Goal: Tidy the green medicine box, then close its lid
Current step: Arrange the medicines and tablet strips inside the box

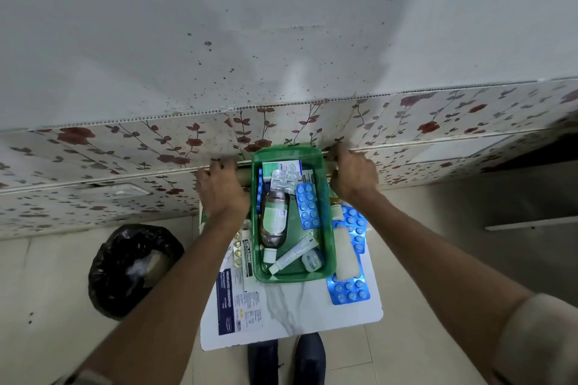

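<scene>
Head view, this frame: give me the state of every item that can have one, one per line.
Green medicine box: open, no lid visible, partly filled.
Syrup bottle: lying flat in the box, capped.
Ointment tube: lying in the box, capped.
Blue blister strip: inside the box.
Blue blister sheets: outside, on the table.
Dressings pack: outside, flat on the table.
Left hand: at the box's left side.
Right hand: at its right side.
Bin bag: open.

A bottle (274, 217) lies in the medicine box (325, 247) on the table (294, 316), bin (131, 269) left.
</scene>
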